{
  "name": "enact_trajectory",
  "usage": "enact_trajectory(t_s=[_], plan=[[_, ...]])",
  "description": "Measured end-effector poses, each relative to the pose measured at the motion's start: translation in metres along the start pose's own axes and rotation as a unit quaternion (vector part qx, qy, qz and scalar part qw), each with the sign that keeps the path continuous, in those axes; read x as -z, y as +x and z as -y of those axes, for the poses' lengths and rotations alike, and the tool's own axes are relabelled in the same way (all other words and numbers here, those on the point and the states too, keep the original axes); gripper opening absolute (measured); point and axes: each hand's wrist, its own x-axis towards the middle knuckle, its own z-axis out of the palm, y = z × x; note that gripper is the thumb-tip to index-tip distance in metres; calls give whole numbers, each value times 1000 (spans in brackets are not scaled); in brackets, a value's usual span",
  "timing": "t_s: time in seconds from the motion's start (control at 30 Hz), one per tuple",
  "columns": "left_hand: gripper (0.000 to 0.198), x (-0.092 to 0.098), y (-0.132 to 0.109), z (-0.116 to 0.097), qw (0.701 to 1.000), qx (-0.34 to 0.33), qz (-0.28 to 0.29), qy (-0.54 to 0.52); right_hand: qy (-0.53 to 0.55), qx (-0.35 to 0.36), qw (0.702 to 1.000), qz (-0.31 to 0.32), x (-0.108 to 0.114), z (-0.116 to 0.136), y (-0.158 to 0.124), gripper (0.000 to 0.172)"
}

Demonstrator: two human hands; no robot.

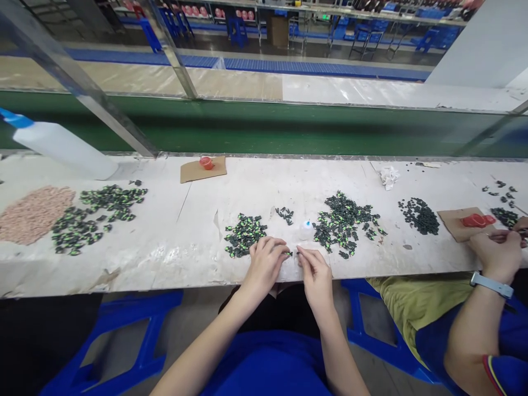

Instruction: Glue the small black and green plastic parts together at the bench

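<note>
Black-and-green bits lie all over this white bench (165, 242), and just below the middle of the frame one black-and-green piece (291, 253) is caught between two sets of fingertips. The left hand (266, 265) is curled narrow with thumb and forefinger nipped on one end. The right hand (315, 273) is just as tight on the other end. Whether the right fingers hold a second, smaller part as well, I cannot tell; it is too tiny.

The piece hangs right over the near edge of the bench, with only laps and a blue stool (124, 341) below. To my eye, one slip of that pinch and it drops to the floor.

Just above the left hand sits the near pile (245, 234), almost touching the knuckles. A careless wrist could sweep pieces off it.

Between the piles, just right of centre, stands a small white bottle (306, 230), close to the right hand's fingertips. A nudge might tip it into the larger heap (344, 223) beside it.

Over at the right edge of the frame, a co-worker's hand (497, 253) is busy by a cardboard scrap (451, 223) carrying something red. It is well apart from our pair, so I judge little chance of elbows clashing.
</note>
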Motion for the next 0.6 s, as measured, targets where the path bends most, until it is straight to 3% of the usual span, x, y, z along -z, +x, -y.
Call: enact_trajectory(t_s=[0.27,0.6], plan=[[14,5,1,-2,995,32,17,-92,38,-31,999,-4,0,6,0,18],[11,16,2,-6,970,36,8,-239,196,-124,972,27,5,7,3,18]])
